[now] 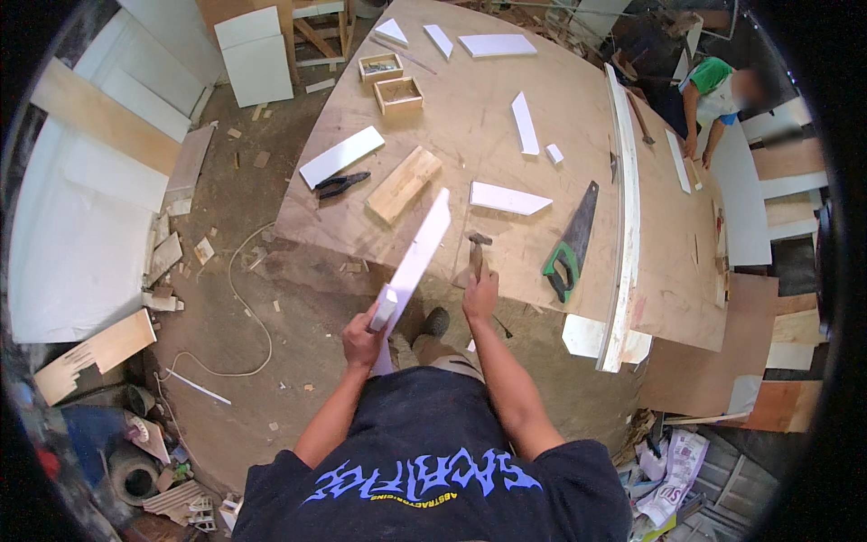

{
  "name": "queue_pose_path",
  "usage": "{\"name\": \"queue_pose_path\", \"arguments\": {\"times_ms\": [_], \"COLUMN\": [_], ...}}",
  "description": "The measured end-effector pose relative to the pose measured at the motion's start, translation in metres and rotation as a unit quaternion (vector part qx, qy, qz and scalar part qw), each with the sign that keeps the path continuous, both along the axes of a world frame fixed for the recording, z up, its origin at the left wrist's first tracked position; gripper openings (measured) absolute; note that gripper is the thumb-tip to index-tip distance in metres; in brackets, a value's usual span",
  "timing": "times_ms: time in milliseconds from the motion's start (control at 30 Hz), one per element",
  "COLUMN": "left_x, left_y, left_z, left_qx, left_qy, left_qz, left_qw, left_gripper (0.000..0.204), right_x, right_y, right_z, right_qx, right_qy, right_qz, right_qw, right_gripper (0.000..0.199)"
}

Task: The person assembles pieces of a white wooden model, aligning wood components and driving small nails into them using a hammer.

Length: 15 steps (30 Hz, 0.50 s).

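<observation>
Two hands are at work over the near edge of the plywood workbench [506,108], and from my remote seat I read them like this: my left hand [363,339] is closed around the lower end of a long white board [417,257], holding it on edge so that it slants up from the hand toward the bench, its upper end over the bench's near edge; whether it touches there I cannot tell. A small white block [384,307] sits at the gripped end just above the knuckles, and the hand seems wrapped there to keep block and board together, though I cannot tell whether they are joined. My right hand [480,296] is clenched on the handle of a hammer [476,253], head pointing away over the bench edge, just beside the board but apart from it. The tools lie within reach on the bench: a green-handled handsaw [571,242] to the right, black pliers [340,184] and a short wooden plank [404,184] to the left, a white wedge-shaped offcut [508,199] between, and two small wooden boxes [390,81] farther back. A long white strip [627,208] runs along the bench's right side. Another person [713,95] in a green and white top works at the far corner, hands well apart from mine.
</observation>
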<state>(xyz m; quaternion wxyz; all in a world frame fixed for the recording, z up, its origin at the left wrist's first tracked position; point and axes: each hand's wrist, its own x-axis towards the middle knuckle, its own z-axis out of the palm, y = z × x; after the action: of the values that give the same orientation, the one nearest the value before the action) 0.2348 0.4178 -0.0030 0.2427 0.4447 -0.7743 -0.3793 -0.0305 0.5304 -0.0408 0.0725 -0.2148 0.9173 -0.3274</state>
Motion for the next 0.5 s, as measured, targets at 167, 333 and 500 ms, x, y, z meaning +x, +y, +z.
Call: {"name": "queue_pose_path", "arguments": {"times_ms": [167,333,500], "left_x": [0.028,0.043,0.045], "left_y": [-0.027,-0.054,-0.076], "left_z": [0.015,0.016,0.015], "left_qx": [0.043,0.058,0.028], "left_qy": [-0.049,-0.022,-0.020], "left_qz": [0.027,0.047,0.045], "left_qw": [0.997,0.997,0.998], "left_gripper": [0.043,0.047,0.047], "right_x": [-0.019,-0.012,0.019], "right_y": [-0.007,-0.022,-0.034], "right_z": [-0.015,-0.001,0.019], "right_qx": [0.017,0.056,0.024], "right_qy": [0.075,0.061,0.140], "right_qz": [-0.003,-0.030,-0.060], "right_qw": [0.997,0.996,0.988], "right_gripper": [0.055,0.058,0.053]}}
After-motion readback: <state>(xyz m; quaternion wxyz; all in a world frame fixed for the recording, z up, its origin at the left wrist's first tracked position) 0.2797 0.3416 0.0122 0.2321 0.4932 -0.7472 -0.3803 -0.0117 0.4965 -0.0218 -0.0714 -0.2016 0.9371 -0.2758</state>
